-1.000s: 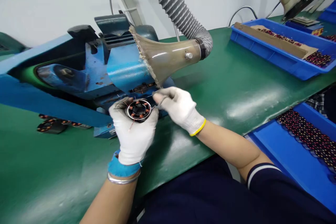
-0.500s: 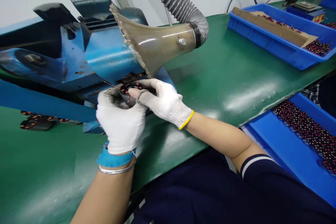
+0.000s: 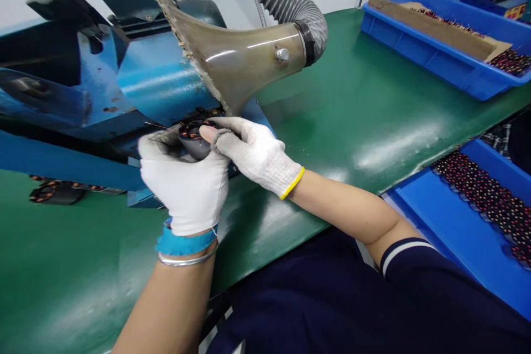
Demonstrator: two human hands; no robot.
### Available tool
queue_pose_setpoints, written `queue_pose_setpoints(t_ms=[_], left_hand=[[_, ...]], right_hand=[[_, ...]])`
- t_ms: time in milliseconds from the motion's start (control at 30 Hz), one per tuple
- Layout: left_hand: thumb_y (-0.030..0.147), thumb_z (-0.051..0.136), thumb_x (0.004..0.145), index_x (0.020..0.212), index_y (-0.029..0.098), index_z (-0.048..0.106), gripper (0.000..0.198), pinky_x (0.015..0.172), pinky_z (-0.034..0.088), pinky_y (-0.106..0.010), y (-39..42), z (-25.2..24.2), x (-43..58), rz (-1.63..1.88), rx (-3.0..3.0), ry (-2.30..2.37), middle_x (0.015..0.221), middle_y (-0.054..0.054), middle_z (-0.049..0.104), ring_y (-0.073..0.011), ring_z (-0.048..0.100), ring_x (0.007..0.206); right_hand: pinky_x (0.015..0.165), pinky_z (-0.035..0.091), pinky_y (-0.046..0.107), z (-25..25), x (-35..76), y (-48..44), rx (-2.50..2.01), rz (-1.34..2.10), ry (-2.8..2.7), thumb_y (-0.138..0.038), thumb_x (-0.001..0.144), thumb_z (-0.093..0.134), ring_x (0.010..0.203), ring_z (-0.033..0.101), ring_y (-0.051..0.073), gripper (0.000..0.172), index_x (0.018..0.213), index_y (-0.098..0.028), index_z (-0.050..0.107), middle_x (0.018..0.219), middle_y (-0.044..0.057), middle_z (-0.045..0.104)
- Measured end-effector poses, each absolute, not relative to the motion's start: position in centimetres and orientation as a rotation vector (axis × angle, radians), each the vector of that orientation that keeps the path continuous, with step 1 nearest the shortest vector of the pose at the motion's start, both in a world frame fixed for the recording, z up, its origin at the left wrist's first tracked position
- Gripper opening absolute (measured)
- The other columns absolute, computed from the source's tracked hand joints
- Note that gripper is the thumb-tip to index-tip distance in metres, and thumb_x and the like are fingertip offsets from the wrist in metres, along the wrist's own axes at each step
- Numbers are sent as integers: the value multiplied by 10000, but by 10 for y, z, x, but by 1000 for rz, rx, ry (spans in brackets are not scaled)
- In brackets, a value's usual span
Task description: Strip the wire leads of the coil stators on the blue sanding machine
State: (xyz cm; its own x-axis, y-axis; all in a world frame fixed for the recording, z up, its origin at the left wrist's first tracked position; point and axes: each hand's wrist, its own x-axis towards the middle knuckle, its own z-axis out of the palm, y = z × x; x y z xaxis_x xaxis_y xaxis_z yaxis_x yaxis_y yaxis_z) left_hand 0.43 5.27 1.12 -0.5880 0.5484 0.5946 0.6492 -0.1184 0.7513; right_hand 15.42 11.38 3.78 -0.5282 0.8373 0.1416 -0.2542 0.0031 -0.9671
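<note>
A dark motor stator (image 3: 196, 147) with copper windings is held between my two gloved hands, just under the front of the blue machine (image 3: 161, 80). My left hand (image 3: 186, 188), in a white glove, is wrapped round its left and lower side. The white-gloved right hand (image 3: 258, 152) pinches the stator's right side, with the bare thumb tip on the upper rim. Thin copper wires stick out from the stator toward the left. The part of the machine right behind it is mostly hidden by my hands and the stator.
A clear funnel-shaped hood (image 3: 249, 58) with a grey ribbed hose (image 3: 286, 0) juts over the green table (image 3: 332, 110). More stators (image 3: 56, 192) lie at left. A blue tray (image 3: 431, 61) stands at the back right; another blue tray (image 3: 464, 243) holds rows of dark parts.
The view has shifted a little, so the machine sits higher and further left. Both hands still grip the stator, which shows slightly more of its grey side, and its loose wires stand out further left.
</note>
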Motion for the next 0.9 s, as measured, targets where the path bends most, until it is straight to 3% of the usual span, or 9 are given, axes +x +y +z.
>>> queue_pose_setpoints(t_ms=[133,300,500,667,800,900], left_hand=[[491,990,913,1227,252,701,489,1189,709,-554,53,7,4,-1825,-1406,-2006,1173,-38,834,-287,855,1118],[505,973,920,1227,235,703,489,1228,708,-610,54,4,6,-1893,-1419,-1961,1182,-64,806,-295,829,1129],[561,1027,834,1296,331,682,621,1152,769,-542,7,1,-1,-2018,-1625,-1878,1262,-64,836,-338,878,1188],[581,1028,770,1369,313,795,697,1159,787,-556,-76,-20,-31,-1910,-1520,-2432,1390,-131,921,-385,920,1252],[621,1039,691,1244,311,882,653,1237,756,-642,-145,-40,-106,-1364,-1211,-2814,1436,-158,946,-460,923,1320],[646,1030,739,1009,331,807,472,1063,788,-716,-172,-33,-182,-1077,-1091,-2731,956,-88,902,-485,928,1044]], right_hand=[[1423,686,511,35,154,115,-584,1721,-1387,-563,929,1215,1522,882,385,540,1262,-225,957,1360,76,989],[1398,713,494,31,152,119,-584,1727,-1339,-528,837,1260,1474,907,372,553,1207,-243,964,1330,66,1003],[1342,740,495,28,163,105,-500,1535,-1693,-461,704,1290,1455,900,388,731,1314,-227,962,1509,119,949],[1241,770,530,17,167,87,-300,1311,-1976,-560,875,1166,1321,911,359,712,1432,-196,914,1440,155,917],[1197,782,540,11,168,74,-221,1152,-1963,-552,989,1087,1283,904,353,617,1463,-213,887,1415,164,912],[1150,797,514,14,171,66,-146,1060,-1962,-485,1081,1009,1251,914,342,507,1487,-207,883,1399,172,919]])
